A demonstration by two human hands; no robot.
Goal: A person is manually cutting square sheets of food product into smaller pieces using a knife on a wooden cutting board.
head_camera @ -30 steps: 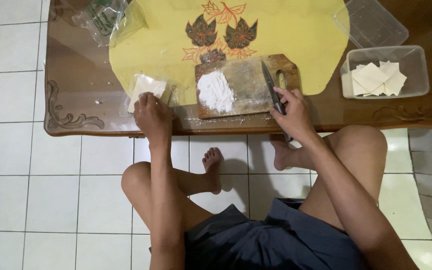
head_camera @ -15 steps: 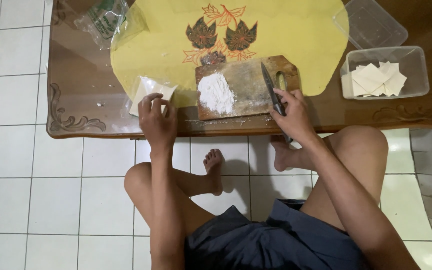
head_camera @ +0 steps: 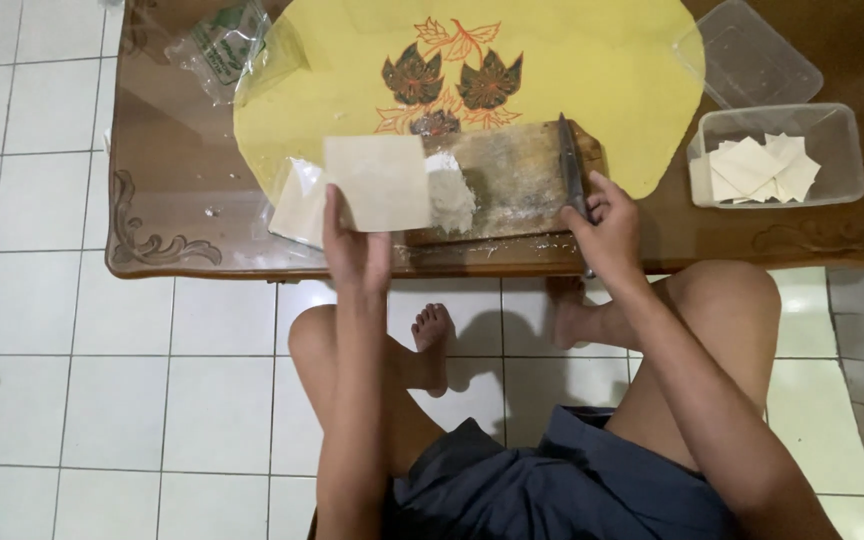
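Head view: left hand (head_camera: 357,250) now lifted, pinching pale square dough sheet (head_camera: 377,182) at frame centre, earlier down on stack. Right hand (head_camera: 604,225) grips dark-bladed knife (head_camera: 572,170) on wooden cutting board (head_camera: 517,180). Clear green-printed plastic bag (head_camera: 220,45) upper left.

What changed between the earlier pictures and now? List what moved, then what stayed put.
The left hand, which rested on the stack of pale sheets at the table edge, has lifted one square sheet and carried it toward the cutting board. The right hand stays on the knife at the board's right side. The white pile, yellow mat and containers are unchanged.
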